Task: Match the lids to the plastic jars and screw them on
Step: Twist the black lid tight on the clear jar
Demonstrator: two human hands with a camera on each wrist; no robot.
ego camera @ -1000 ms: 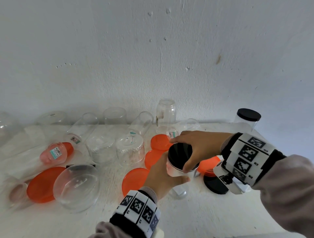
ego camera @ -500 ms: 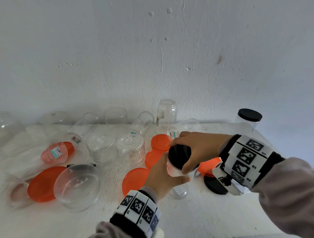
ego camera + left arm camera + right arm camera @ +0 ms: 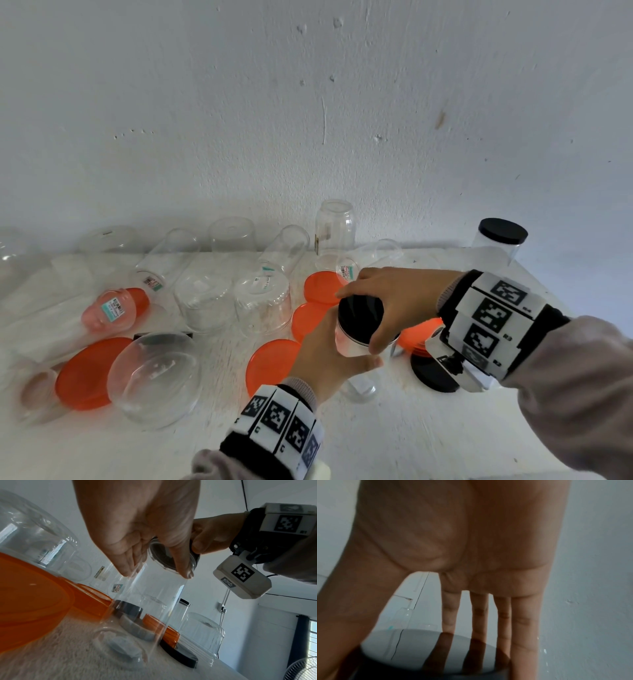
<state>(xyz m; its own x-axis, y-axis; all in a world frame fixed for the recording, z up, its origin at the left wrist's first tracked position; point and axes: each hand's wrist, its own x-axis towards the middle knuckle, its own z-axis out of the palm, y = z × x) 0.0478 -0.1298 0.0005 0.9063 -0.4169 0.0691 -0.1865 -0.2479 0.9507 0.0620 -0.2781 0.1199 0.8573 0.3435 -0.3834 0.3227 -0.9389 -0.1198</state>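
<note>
A clear plastic jar [image 3: 359, 385] stands upright on the white table near the middle. My left hand [image 3: 346, 346] grips its upper body from the near side, thumb across the front. A black lid [image 3: 356, 308] sits on the jar's mouth. My right hand [image 3: 363, 322] comes in from the right and grips the lid's rim, index finger at the back and thumb at the front. In the left wrist view the jar [image 3: 150, 601] rises under my left hand [image 3: 156, 572], with the black lid [image 3: 164, 555] above. In the right wrist view my fingers [image 3: 505, 635] reach down onto the lid [image 3: 412, 666].
Several orange lids [image 3: 274, 363] lie left of the jar, and a stack [image 3: 418, 334] sits on a loose black lid [image 3: 435, 377] to its right. Clear jars [image 3: 263, 308] lie or stand inverted across the back. A black-capped jar [image 3: 501, 233] stands by the wall at the back right.
My right wrist has dipped and turned slightly while holding the black lid. The left hand and the jar have stayed in place.
</note>
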